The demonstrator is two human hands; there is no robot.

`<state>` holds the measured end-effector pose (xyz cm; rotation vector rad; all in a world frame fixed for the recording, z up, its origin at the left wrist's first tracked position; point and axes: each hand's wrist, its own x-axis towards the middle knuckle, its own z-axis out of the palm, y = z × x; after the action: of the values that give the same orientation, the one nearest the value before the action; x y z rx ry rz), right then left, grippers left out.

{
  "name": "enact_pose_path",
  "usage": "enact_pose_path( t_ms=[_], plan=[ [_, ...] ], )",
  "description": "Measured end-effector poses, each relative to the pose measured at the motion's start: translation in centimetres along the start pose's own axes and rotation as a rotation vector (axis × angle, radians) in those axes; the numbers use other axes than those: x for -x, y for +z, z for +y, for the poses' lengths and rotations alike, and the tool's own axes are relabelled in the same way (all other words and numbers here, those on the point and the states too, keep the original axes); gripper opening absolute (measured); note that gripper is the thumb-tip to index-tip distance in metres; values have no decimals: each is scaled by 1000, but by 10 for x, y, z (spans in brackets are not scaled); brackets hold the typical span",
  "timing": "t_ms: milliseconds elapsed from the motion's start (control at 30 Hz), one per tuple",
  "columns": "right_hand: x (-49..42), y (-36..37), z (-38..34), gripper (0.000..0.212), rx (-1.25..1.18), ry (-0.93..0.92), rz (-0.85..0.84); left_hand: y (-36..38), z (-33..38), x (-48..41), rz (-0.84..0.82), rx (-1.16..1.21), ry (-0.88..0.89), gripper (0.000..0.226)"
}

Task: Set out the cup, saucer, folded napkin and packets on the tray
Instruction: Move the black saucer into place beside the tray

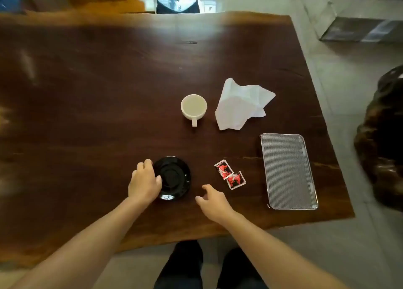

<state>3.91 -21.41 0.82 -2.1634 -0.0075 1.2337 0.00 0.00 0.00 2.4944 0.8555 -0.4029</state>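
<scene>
A black saucer [174, 177] lies on the dark wooden table near the front edge. My left hand [144, 181] rests on its left rim, fingers curled over the edge. My right hand [212, 199] hovers just right of the saucer, fingers apart and holding nothing. A white cup [193, 108] stands upright farther back, handle toward me. To its right lies a crumpled, unfolded white napkin [239, 104]. Two red packets [230, 177] lie side by side between the saucer and the metal mesh tray [287, 171], which holds nothing.
The table's right edge [331, 136] runs just beyond the tray, and its front edge lies close below my hands. A dark carved wooden object [381, 144] stands on the floor to the right. A chair back [177, 2] shows behind the far edge.
</scene>
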Motion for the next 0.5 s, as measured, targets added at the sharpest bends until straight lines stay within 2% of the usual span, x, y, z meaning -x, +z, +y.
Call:
enact_pose_path(
  t_ms=[67,167,233,333,500],
  plan=[
    [-14,12,-10,61,-231,127,-50,3,-9,-9,-48,80,-81,42],
    [-34,27,-24,64,-488,265,-69,16,-20,-16,-162,74,-108,39],
    [-47,38,-27,63,-611,317,-65,23,-24,-21,-123,113,-126,36],
    [-61,51,-29,58,-619,344,-42,24,-28,-32,-35,191,-188,32],
    [-80,61,-23,56,-627,348,-5,23,-39,-48,-182,208,-331,27]
  ],
)
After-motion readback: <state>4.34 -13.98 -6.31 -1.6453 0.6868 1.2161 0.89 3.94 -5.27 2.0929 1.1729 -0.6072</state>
